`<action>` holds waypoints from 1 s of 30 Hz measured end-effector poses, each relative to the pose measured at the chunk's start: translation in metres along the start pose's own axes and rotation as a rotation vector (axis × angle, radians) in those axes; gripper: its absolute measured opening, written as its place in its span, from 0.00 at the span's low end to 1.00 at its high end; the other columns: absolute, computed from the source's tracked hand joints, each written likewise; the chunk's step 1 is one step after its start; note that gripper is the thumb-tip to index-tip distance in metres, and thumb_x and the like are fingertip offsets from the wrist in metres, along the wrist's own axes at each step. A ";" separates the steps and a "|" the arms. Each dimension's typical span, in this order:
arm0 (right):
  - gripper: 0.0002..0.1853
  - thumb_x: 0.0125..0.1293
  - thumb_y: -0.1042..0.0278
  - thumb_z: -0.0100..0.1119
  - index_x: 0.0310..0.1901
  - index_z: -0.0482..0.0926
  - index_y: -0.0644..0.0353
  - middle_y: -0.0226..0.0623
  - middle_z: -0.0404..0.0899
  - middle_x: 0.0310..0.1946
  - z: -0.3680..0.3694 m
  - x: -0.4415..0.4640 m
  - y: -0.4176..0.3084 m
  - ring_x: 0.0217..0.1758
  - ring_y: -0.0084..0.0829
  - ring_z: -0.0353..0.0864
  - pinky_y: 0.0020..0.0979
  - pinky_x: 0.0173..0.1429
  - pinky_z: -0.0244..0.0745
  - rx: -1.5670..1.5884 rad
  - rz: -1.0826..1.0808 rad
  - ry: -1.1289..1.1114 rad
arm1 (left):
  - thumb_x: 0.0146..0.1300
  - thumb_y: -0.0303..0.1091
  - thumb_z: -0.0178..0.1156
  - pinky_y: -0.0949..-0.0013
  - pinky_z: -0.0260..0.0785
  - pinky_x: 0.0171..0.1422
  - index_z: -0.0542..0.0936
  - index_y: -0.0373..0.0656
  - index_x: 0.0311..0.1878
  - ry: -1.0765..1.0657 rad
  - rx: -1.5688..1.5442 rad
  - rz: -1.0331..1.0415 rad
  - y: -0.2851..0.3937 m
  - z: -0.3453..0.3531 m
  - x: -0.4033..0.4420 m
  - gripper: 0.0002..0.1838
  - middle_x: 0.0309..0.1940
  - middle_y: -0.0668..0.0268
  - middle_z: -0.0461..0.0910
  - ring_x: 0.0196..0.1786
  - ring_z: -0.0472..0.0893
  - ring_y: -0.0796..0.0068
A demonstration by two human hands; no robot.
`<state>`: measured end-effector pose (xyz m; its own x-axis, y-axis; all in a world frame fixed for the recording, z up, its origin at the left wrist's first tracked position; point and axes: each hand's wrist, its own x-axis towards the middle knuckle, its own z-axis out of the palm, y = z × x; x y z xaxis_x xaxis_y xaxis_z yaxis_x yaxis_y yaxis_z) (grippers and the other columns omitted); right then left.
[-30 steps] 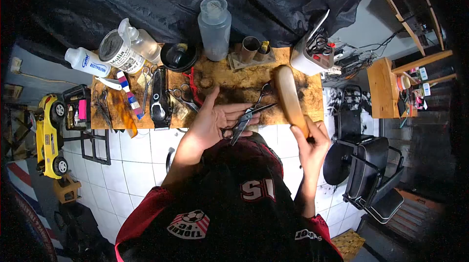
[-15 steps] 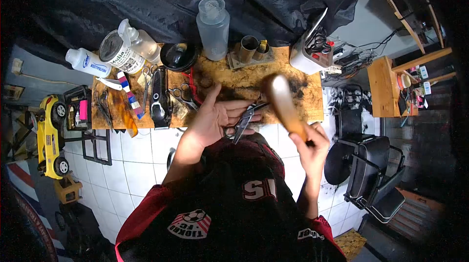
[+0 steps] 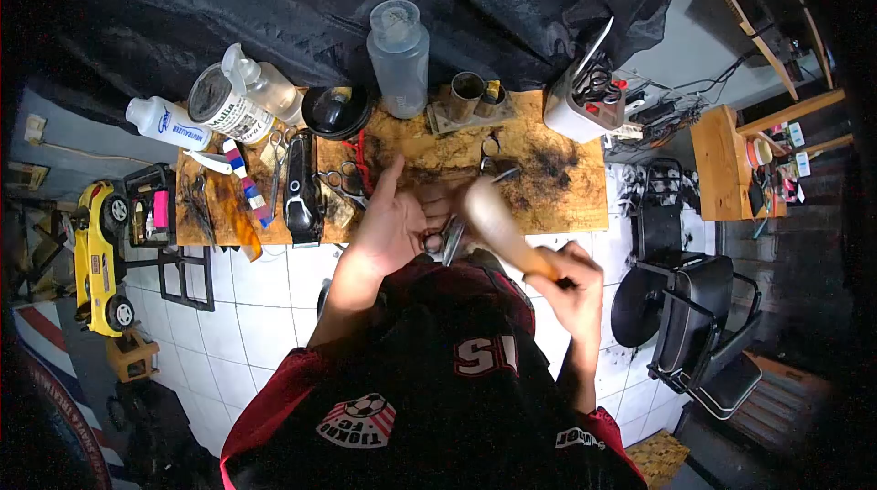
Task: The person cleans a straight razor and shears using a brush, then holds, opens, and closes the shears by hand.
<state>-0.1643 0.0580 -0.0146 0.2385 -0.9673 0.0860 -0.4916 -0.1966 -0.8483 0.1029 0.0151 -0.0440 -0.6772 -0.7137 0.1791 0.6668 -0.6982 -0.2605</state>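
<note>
Palm up at the table's front edge, my left hand [image 3: 391, 227] has scissors [image 3: 452, 239] lying across its fingers, one finger ring near the fingertips. My right hand [image 3: 568, 282] is closed round the wooden handle of a brush [image 3: 498, 225]. The brush is blurred by motion, and its head is over the scissors and my left fingertips, hiding part of both. Whether the bristles touch the blades cannot be made out. Just beyond the brush, a scissor ring [image 3: 491, 147] shows above the wooden table [image 3: 548, 207], among dark hair clippings.
Along the table's left stand bottles [image 3: 169, 124], a tub [image 3: 224, 106] and a hair clipper [image 3: 301, 189]. A clear bottle [image 3: 399, 61] and metal cups [image 3: 467, 94] are at the back. A white tool holder [image 3: 580, 111] is at the right, with a black chair [image 3: 694, 307] beyond.
The brush has swung left and down from the right of the scissors to over them. My right hand has shifted slightly lower, while my left hand has stayed nearly still.
</note>
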 end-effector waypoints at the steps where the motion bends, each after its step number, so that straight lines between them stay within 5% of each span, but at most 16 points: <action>1: 0.21 0.44 0.69 0.77 0.41 0.83 0.67 0.34 0.72 0.21 0.002 0.004 0.000 0.25 0.25 0.69 0.25 0.30 0.64 -0.087 0.064 0.125 | 0.61 0.75 0.28 0.48 0.62 0.68 0.61 0.29 0.67 0.586 0.756 0.098 -0.010 0.007 0.000 0.53 0.64 0.44 0.65 0.66 0.68 0.50; 3: 0.21 0.45 0.69 0.76 0.42 0.83 0.67 0.34 0.71 0.21 0.006 0.014 -0.001 0.24 0.25 0.67 0.26 0.28 0.63 -0.122 0.107 0.311 | 0.60 0.76 0.27 0.47 0.62 0.67 0.60 0.29 0.67 0.527 0.698 0.030 -0.011 0.002 -0.001 0.54 0.64 0.45 0.65 0.66 0.68 0.52; 7: 0.21 0.45 0.68 0.76 0.42 0.83 0.66 0.35 0.73 0.22 0.007 0.011 -0.003 0.25 0.25 0.69 0.27 0.29 0.64 -0.098 0.149 0.335 | 0.59 0.77 0.27 0.43 0.61 0.67 0.59 0.30 0.68 0.542 0.755 -0.008 -0.015 0.006 0.001 0.55 0.64 0.44 0.65 0.67 0.66 0.52; 11: 0.21 0.43 0.66 0.78 0.40 0.84 0.65 0.40 0.78 0.26 -0.001 -0.006 -0.005 0.28 0.31 0.78 0.29 0.34 0.72 -0.036 0.016 -0.182 | 0.58 0.78 0.26 0.42 0.58 0.68 0.58 0.29 0.68 0.527 0.732 0.046 -0.009 0.004 0.003 0.56 0.65 0.44 0.64 0.68 0.65 0.51; 15: 0.22 0.41 0.65 0.78 0.40 0.84 0.64 0.38 0.78 0.26 -0.008 -0.009 -0.008 0.28 0.30 0.77 0.28 0.33 0.71 0.027 -0.029 -0.309 | 0.58 0.78 0.27 0.45 0.59 0.68 0.58 0.29 0.68 0.510 0.627 0.061 -0.006 0.004 0.004 0.56 0.64 0.45 0.66 0.67 0.66 0.52; 17: 0.22 0.41 0.65 0.78 0.40 0.84 0.64 0.36 0.76 0.25 -0.013 -0.003 -0.001 0.27 0.27 0.73 0.25 0.33 0.68 -0.034 0.005 -0.081 | 0.59 0.77 0.28 0.40 0.59 0.66 0.59 0.26 0.67 0.662 0.799 0.101 -0.008 -0.004 0.004 0.56 0.63 0.42 0.66 0.66 0.67 0.49; 19: 0.21 0.44 0.71 0.76 0.43 0.83 0.66 0.34 0.74 0.23 -0.007 0.007 -0.001 0.26 0.25 0.69 0.24 0.31 0.65 -0.100 0.098 0.235 | 0.60 0.76 0.28 0.42 0.59 0.67 0.59 0.25 0.66 0.522 0.644 -0.013 -0.009 -0.001 0.002 0.55 0.62 0.42 0.67 0.65 0.68 0.49; 22: 0.20 0.45 0.73 0.75 0.43 0.82 0.67 0.35 0.74 0.23 -0.004 0.016 -0.002 0.27 0.26 0.70 0.25 0.31 0.65 -0.028 0.200 0.392 | 0.60 0.76 0.28 0.42 0.58 0.68 0.59 0.25 0.66 0.493 0.668 -0.032 -0.010 -0.004 0.003 0.55 0.62 0.42 0.67 0.65 0.68 0.49; 24: 0.20 0.45 0.71 0.76 0.41 0.83 0.68 0.36 0.74 0.24 -0.006 0.013 0.004 0.27 0.27 0.72 0.26 0.32 0.67 -0.113 0.014 0.221 | 0.60 0.76 0.27 0.45 0.60 0.67 0.60 0.25 0.66 0.502 0.636 0.012 -0.009 -0.001 0.004 0.56 0.62 0.42 0.67 0.65 0.69 0.50; 30: 0.21 0.41 0.64 0.78 0.38 0.84 0.63 0.37 0.77 0.26 -0.005 -0.006 -0.006 0.26 0.29 0.75 0.29 0.34 0.72 0.021 -0.056 -0.327 | 0.60 0.76 0.28 0.48 0.60 0.69 0.59 0.25 0.66 0.539 0.599 0.119 -0.005 0.007 0.011 0.55 0.62 0.41 0.67 0.65 0.69 0.52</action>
<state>-0.1670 0.0643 -0.0068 0.5228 -0.8517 -0.0365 -0.4537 -0.2418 -0.8577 0.0946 0.0105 -0.0344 -0.5461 -0.7662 -0.3386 0.6938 -0.6402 0.3298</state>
